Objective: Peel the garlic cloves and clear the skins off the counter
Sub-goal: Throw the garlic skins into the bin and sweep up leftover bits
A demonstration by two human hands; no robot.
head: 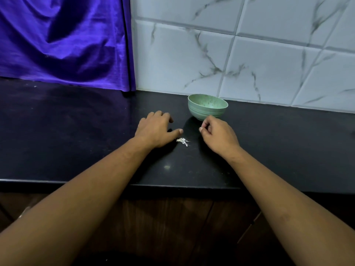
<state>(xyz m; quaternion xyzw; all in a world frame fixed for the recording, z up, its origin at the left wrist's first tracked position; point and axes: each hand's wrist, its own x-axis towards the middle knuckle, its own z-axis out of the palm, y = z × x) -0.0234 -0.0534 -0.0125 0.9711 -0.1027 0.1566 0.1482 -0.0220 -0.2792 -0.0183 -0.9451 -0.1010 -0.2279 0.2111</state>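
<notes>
1. Left hand (153, 129) rests relaxed on the black counter (76, 131), thumb just beside the garlic skins (182, 141).
2. Right hand (217, 133) hovers curled; a pinch cannot be told.
3. Green bowl (205, 112) behind; no cloves visible.
4. Likely clearing step: gather the skins next.

Dim, cool light falls from above. Soft shadows pool under the left hand (153, 129) and between the right hand (219, 134) and the bowl (207, 110). Left of the hands the black counter (76, 131) carries a faint sheen, the curtain (63, 39) a brighter gloss. Joints of the tiles (192, 60) bow at the edges; the picture is slightly soft.
</notes>
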